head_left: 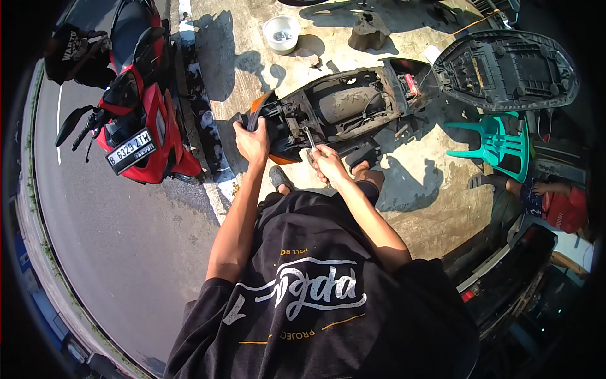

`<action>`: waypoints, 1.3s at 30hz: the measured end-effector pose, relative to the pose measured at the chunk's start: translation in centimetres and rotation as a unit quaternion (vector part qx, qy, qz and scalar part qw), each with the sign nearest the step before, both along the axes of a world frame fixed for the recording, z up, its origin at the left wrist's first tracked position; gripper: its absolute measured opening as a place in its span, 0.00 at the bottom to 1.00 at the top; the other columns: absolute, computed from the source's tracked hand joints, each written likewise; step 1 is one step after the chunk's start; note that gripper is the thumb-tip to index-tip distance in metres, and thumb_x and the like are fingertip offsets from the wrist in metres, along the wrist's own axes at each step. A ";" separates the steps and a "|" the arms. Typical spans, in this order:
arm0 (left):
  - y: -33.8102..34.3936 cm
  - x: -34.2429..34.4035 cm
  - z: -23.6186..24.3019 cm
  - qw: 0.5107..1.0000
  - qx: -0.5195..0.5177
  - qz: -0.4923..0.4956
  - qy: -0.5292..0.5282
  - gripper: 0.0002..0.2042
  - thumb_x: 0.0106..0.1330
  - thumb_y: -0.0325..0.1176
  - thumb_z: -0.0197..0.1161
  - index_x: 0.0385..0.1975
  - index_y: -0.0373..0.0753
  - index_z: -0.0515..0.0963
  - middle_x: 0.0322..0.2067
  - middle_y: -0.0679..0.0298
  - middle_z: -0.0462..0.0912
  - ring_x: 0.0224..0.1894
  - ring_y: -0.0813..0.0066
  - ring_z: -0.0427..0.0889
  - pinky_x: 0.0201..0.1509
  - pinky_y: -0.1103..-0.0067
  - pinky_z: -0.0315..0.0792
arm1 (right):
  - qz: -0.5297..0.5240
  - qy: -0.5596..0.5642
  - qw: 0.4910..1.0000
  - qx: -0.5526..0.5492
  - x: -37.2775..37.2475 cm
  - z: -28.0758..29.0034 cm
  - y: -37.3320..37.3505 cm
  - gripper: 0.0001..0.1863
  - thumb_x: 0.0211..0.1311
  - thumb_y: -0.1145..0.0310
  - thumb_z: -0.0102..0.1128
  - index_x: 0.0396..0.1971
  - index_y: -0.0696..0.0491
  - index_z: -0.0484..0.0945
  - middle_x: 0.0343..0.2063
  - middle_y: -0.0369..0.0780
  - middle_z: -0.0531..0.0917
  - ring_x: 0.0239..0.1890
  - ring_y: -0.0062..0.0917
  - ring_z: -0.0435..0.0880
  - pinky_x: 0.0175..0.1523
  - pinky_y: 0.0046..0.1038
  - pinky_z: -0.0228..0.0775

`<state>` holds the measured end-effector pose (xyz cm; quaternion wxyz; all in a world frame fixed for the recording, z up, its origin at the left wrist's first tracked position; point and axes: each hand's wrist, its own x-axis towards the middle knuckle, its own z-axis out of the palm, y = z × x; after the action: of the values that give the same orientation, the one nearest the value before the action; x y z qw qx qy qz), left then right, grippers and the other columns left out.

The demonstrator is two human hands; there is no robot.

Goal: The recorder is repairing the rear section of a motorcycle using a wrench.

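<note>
In front of me stands a motorcycle stripped of its seat, its frame and rear wheel showing. My left hand is closed round the black end piece of the motorcycle, between two orange lenses. Closed on a metal wrench, my right hand is just right of the left one. The wrench's ring end reaches up to the dark frame parts; whether it sits on a bolt is too small to tell.
The detached seat lies upside down at the far right, near a green plastic chair. Beyond the motorcycle is a white bucket. A red scooter stands left by the road, with a person beside it. Another person sits at right.
</note>
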<state>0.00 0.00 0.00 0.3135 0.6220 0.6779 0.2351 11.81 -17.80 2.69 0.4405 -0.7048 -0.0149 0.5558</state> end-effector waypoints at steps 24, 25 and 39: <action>0.4 -0.1 -0.7 0.999 0.034 -0.023 0.015 0.33 0.56 0.54 0.70 0.49 0.30 0.71 0.39 0.38 0.83 0.45 0.39 0.82 0.50 0.57 0.74 | 0.751 -0.616 0.225 0.075 5.2 2.4 20.7 0.09 0.57 0.64 0.61 0.31 0.46 0.90 0.34 0.35 0.90 0.46 0.26 0.85 0.72 0.38 0.55; 0.5 0.3 -0.8 0.999 0.038 -0.028 0.016 0.34 0.56 0.54 0.70 0.49 0.30 0.71 0.39 0.37 0.83 0.45 0.39 0.82 0.50 0.57 0.74 | 0.740 -0.638 0.191 0.091 4.8 2.3 20.1 0.11 0.59 0.65 0.57 0.29 0.49 0.90 0.34 0.35 0.90 0.46 0.27 0.84 0.71 0.37 0.56; 0.2 -0.4 0.0 1.000 0.027 0.000 0.006 0.31 0.55 0.55 0.69 0.46 0.32 0.71 0.37 0.38 0.83 0.44 0.37 0.82 0.49 0.57 0.73 | 0.076 -0.263 0.961 0.049 8.7 -4.6 1.8 0.13 0.54 0.65 0.76 0.36 0.56 0.86 0.26 0.30 0.83 0.29 0.11 0.76 0.35 0.20 0.67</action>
<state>-0.37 0.22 -0.02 0.2926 0.6316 0.6732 0.2496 20.53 -16.04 -1.90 0.4117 -0.8005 -0.2108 0.3811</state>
